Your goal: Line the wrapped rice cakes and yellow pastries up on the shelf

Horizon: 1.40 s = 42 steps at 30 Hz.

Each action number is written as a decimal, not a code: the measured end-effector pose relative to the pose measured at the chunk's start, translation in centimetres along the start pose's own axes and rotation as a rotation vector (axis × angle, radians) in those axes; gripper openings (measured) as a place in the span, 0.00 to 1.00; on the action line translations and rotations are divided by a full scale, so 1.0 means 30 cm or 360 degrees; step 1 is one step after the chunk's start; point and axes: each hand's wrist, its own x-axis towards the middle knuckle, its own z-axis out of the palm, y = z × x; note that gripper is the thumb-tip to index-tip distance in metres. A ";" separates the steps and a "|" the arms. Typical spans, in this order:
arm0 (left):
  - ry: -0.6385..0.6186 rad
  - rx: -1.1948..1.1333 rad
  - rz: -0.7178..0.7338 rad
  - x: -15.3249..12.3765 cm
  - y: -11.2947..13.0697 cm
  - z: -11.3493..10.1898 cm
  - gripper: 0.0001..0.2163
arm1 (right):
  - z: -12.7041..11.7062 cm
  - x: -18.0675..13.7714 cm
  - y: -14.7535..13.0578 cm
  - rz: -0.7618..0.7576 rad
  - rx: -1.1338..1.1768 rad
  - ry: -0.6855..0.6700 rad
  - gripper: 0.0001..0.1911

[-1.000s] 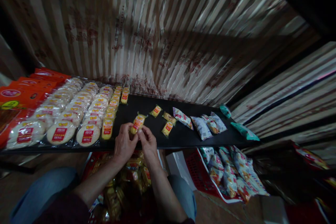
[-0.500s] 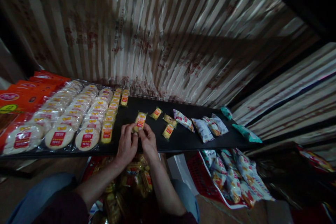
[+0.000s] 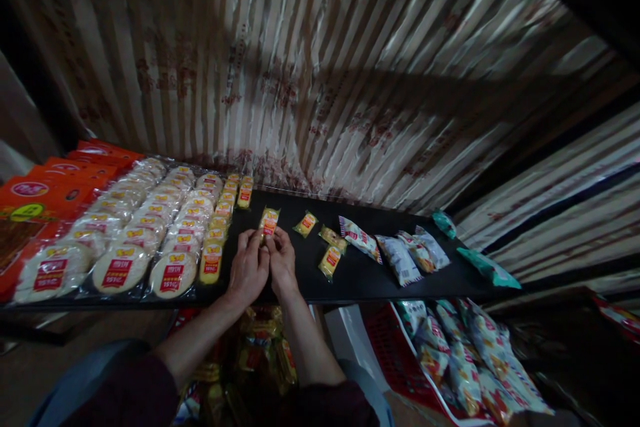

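Between the fingertips of both hands is a small yellow snack packet (image 3: 269, 220) with a red and orange label, held just above the black shelf (image 3: 295, 260). My left hand (image 3: 249, 267) is closed on its lower left side. From the right, my right hand (image 3: 281, 260) pinches the lower end, thumb on the label. Just left runs a column of similar yellow packets (image 3: 211, 263), overlapping toward the back, with another yellow packet (image 3: 245, 192) at the head of a second column. Several loose ones, such as one yellow packet (image 3: 330, 261), lie to the right.
Round rice crackers (image 3: 173, 273) in clear wrap form rows at left, beside orange bags (image 3: 30, 197). White snack bags (image 3: 399, 260) and a green bag (image 3: 487, 268) lie rightward. Below are a red basket (image 3: 395, 353) of bags and more yellow packets (image 3: 260, 347). A striped sheet (image 3: 280, 80) hangs behind.
Both hands have come closer together around the yellow packet and moved it slightly toward the back of the shelf. The whole view has shifted a little; the other goods keep their places.
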 end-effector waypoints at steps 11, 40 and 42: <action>0.0087 -0.0242 -0.0153 0.054 0.007 -0.005 0.18 | 0.053 0.114 0.068 0.0019 -0.0133 -0.0046 0.20; 0.0012 -0.0082 -0.0421 0.130 -0.022 -0.003 0.22 | 0.139 0.240 0.129 -0.0248 -0.0574 -0.0169 0.14; 0.0015 -0.0073 -0.0426 0.132 -0.027 -0.002 0.23 | 0.139 0.246 0.132 -0.0250 -0.0616 -0.0182 0.15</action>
